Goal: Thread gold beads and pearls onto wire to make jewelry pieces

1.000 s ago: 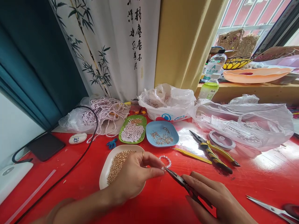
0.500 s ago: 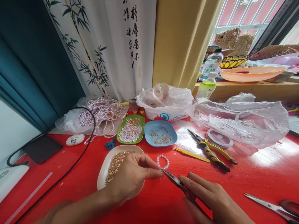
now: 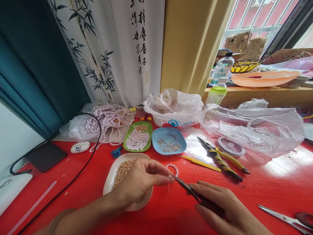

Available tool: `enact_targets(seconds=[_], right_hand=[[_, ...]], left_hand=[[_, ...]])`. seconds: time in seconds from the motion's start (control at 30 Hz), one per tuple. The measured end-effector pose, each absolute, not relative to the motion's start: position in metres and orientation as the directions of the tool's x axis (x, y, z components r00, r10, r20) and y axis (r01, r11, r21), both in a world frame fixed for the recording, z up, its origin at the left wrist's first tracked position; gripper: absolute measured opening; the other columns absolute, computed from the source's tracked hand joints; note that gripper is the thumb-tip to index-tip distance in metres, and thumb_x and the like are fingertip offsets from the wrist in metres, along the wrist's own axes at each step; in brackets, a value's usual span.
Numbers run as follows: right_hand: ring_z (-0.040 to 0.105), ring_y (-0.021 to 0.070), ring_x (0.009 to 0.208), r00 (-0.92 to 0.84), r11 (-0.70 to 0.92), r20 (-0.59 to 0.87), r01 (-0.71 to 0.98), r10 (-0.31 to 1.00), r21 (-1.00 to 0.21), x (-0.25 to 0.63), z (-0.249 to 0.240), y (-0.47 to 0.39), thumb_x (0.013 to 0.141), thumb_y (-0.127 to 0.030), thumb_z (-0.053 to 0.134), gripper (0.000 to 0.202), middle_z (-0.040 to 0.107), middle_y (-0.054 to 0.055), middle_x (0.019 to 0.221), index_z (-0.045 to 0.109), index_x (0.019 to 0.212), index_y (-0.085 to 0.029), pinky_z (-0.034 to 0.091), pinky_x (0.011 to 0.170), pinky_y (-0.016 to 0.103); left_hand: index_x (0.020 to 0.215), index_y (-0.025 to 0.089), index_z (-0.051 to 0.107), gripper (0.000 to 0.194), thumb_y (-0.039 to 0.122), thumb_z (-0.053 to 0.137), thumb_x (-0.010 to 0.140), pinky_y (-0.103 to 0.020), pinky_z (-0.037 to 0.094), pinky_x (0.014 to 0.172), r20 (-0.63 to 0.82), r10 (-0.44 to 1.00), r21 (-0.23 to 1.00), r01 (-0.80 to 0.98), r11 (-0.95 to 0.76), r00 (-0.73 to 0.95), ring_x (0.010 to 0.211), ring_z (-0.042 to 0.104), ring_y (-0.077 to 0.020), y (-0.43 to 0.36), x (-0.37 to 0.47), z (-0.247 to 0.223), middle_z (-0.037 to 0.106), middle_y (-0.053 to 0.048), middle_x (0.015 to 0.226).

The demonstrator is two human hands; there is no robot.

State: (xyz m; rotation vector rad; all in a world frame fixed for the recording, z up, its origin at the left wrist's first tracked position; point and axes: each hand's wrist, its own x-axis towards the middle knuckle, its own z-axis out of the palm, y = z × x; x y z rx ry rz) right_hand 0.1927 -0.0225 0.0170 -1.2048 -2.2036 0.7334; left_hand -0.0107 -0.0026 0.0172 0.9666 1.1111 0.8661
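Note:
Between its thumb and forefinger, my left hand (image 3: 144, 179) pinches the near end of a pearl bead bracelet (image 3: 175, 167), whose loop hangs beyond the fingertips. A short bit of chain dangles below it. My right hand (image 3: 217, 202) is closed around dark-handled needle-nose pliers (image 3: 188, 188). The pliers' narrow tip meets the bracelet's end right at my left fingertips; what lies between the jaws is too small to make out. Under my left hand stands a white dish (image 3: 109, 176) of gold beads (image 3: 122, 173), partly hidden by the hand and wrist.
Behind are a green tray (image 3: 126, 143) of pearls and a blue dish (image 3: 156, 148) of small metal findings. Yellow tweezers (image 3: 200, 163), yellow-black pliers (image 3: 220, 161) and a spool (image 3: 231, 146) lie to the right, scissors (image 3: 281, 215) nearer. A black cable (image 3: 80, 173) crosses the left side.
The pliers' handles have come closer together in my right hand, and its fingers have shifted slightly. Both hands stay at the bracelet's end. The whole view has shifted a little.

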Motion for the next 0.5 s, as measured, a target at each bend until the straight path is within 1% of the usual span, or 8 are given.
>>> enact_targets(seconds=[0.1, 0.2, 0.27, 0.37, 0.5], right_hand=[[0.060, 0.0155, 0.056, -0.447, 0.472, 0.224, 0.585, 0.866, -0.660, 0.1930, 0.0157, -0.0228, 0.081, -0.031, 0.042, 0.025, 0.064, 0.002, 0.063, 0.065, 0.076, -0.022, 0.052, 0.052, 0.021], [0.060, 0.0156, 0.054, -0.425, 0.499, 0.283, 0.584, 0.860, -0.640, 0.1927, 0.0142, -0.0239, 0.081, -0.032, 0.044, 0.023, 0.063, 0.002, 0.062, 0.065, 0.077, -0.024, 0.051, 0.049, 0.022], [0.060, 0.0153, 0.051, -0.429, 0.519, 0.306, 0.583, 0.850, -0.625, 0.1922, 0.0138, -0.0247, 0.082, -0.032, 0.043, 0.024, 0.063, 0.002, 0.060, 0.065, 0.076, -0.024, 0.051, 0.047, 0.021], [0.060, 0.0157, 0.051, -0.459, 0.549, 0.315, 0.579, 0.831, -0.603, 0.1914, 0.0132, -0.0260, 0.081, -0.028, 0.041, 0.024, 0.063, 0.002, 0.061, 0.064, 0.081, -0.024, 0.051, 0.049, 0.022], [0.062, 0.0168, 0.054, -0.477, 0.566, 0.317, 0.591, 0.820, -0.574, 0.1907, 0.0127, -0.0274, 0.081, -0.023, 0.039, 0.025, 0.063, 0.003, 0.063, 0.063, 0.089, -0.023, 0.052, 0.051, 0.023]], left_hand=[[0.073, 0.013, 0.066, 0.011, 0.021, 0.068, 0.065, -0.022, 0.044, 0.063, -0.335, 0.902, 0.922, -0.099, 0.373, 0.274, 0.068, 0.062, -0.0134, -0.0021, -0.0119, 0.0193, 0.070, -0.005, 0.070], [0.072, 0.012, 0.064, 0.014, 0.026, 0.063, 0.071, -0.022, 0.043, 0.061, -0.338, 0.892, 0.914, -0.121, 0.388, 0.301, 0.066, 0.062, -0.0132, -0.0019, -0.0121, 0.0192, 0.069, -0.006, 0.070], [0.071, 0.012, 0.063, 0.016, 0.028, 0.065, 0.069, -0.022, 0.043, 0.061, -0.342, 0.889, 0.912, -0.122, 0.393, 0.305, 0.067, 0.061, -0.0135, -0.0021, -0.0115, 0.0186, 0.069, -0.006, 0.070], [0.071, 0.013, 0.064, 0.016, 0.026, 0.070, 0.063, -0.023, 0.043, 0.062, -0.341, 0.894, 0.912, -0.127, 0.389, 0.292, 0.065, 0.060, -0.0131, -0.0030, -0.0100, 0.0178, 0.068, -0.005, 0.069], [0.061, 0.012, 0.066, 0.012, 0.022, 0.073, 0.058, -0.023, 0.043, 0.061, -0.354, 0.901, 0.913, -0.115, 0.391, 0.253, 0.059, 0.057, -0.0116, -0.0039, -0.0085, 0.0170, 0.065, -0.003, 0.060]])
